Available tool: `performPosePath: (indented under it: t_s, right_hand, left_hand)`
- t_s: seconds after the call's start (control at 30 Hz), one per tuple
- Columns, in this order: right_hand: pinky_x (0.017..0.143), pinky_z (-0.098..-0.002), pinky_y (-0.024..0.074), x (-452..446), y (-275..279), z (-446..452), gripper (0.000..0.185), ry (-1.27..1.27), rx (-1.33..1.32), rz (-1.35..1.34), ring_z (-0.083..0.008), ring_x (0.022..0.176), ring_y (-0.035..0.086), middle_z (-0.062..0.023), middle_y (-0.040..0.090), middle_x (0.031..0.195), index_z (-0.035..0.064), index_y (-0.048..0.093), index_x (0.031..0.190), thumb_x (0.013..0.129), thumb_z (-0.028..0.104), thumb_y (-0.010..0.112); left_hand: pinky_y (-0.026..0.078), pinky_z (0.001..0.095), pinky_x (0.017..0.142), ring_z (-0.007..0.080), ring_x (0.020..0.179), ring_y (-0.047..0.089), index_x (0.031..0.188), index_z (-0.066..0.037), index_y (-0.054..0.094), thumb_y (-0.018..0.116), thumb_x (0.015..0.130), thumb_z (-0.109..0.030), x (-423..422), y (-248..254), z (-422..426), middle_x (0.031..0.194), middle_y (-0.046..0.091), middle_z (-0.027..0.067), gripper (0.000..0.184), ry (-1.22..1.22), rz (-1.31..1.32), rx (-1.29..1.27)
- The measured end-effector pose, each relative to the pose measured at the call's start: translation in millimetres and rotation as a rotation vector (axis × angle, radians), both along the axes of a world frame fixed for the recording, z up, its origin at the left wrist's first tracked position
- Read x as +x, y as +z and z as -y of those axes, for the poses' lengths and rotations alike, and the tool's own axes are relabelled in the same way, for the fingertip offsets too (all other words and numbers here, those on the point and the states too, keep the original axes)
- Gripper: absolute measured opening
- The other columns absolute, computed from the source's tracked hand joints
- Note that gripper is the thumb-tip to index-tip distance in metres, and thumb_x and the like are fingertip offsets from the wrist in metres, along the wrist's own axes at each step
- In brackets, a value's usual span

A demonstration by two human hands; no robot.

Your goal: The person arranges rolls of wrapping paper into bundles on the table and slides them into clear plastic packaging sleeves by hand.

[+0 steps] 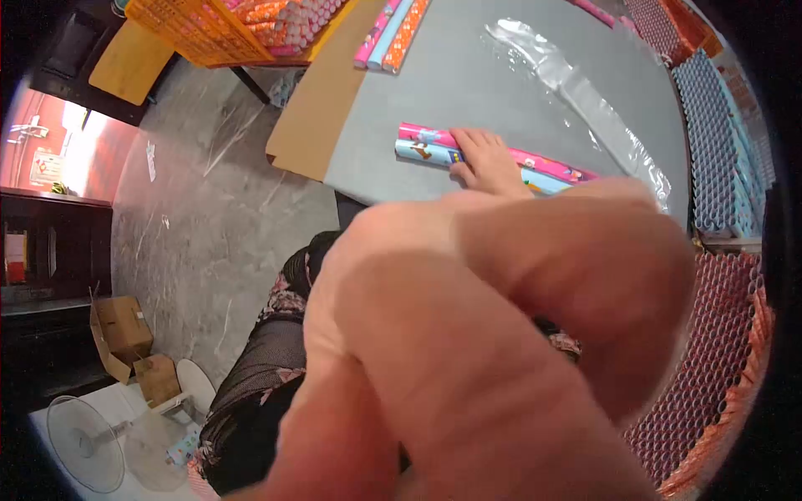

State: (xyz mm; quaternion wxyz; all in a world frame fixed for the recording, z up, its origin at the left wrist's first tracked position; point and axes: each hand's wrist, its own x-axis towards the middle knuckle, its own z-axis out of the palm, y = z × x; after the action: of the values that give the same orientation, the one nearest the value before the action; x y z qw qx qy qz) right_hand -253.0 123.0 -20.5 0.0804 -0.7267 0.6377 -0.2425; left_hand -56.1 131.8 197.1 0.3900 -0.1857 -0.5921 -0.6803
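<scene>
1. On the grey bench (455, 96), a pink roll (551, 165) and a blue roll (426, 152) lie side by side, under the right hand (494, 171).
2. Their long axes run parallel across the view, dropping slightly rightward; the left ends point toward the brown cardboard (313, 117).
3. The right grip is nearer: its fingers lie over the rolls, thumb apart; whether it clamps, I cannot tell.
4. The left hand (434, 292) is blurred, fingers bent; its grip I cannot tell.

right hand (491, 165) on pink roll (545, 164) and blue roll (428, 153)
</scene>
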Motion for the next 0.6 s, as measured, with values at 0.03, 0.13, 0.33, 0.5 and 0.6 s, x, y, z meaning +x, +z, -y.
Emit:
performPosePath:
  t_s: [0.03,0.13,0.33,0.5,0.6]
  right_hand:
    - [0.103,-0.0449,0.0373,2,0,-2,0.060,0.002,0.016,0.008,-0.0351,0.122,0.049,-0.0163,0.055,0.129,0.0041,0.049,0.136,0.082,0.022,0.067]
    - [0.102,-0.0442,0.0388,4,6,-2,0.059,-0.002,-0.059,0.003,-0.0340,0.120,0.050,-0.0155,0.055,0.130,0.0034,0.050,0.135,0.082,0.021,0.069]
    - [0.099,-0.0439,0.0405,5,5,-1,0.059,-0.005,-0.058,-0.023,-0.0332,0.118,0.052,-0.0136,0.056,0.129,0.0046,0.051,0.134,0.081,0.022,0.070]
    - [0.098,-0.0434,0.0411,5,4,-2,0.058,-0.011,-0.069,-0.027,-0.0324,0.117,0.052,-0.0133,0.057,0.128,0.0042,0.052,0.132,0.080,0.023,0.070]
    - [0.099,-0.0441,0.0411,5,7,-3,0.058,-0.009,-0.077,-0.007,-0.0328,0.118,0.052,-0.0136,0.057,0.128,0.0036,0.052,0.131,0.080,0.022,0.070]
  left_hand:
    - [0.043,0.0513,0.089,0.0252,0.084,0.055,0.075,-0.016,0.065,0.030,0.100,-0.064,1,-3,-2,0.088,0.059,0.0075,0.065,-0.007,0.014,0.016]
    - [0.043,0.0511,0.089,0.0254,0.083,0.055,0.074,-0.016,0.065,0.030,0.100,-0.064,4,-8,-4,0.088,0.059,0.0078,0.065,-0.023,0.049,0.051]
    - [0.043,0.0507,0.090,0.0257,0.083,0.056,0.073,-0.016,0.065,0.030,0.100,-0.065,-6,-11,6,0.088,0.059,0.0082,0.066,-0.081,0.050,0.056]
    - [0.043,0.0505,0.090,0.0260,0.083,0.056,0.071,-0.016,0.065,0.030,0.099,-0.066,-13,-13,8,0.089,0.059,0.0086,0.067,-0.138,0.048,0.071]
    - [0.043,0.0503,0.091,0.0262,0.082,0.056,0.070,-0.016,0.065,0.030,0.099,-0.066,-17,-16,11,0.089,0.059,0.0089,0.068,-0.167,0.050,0.077]
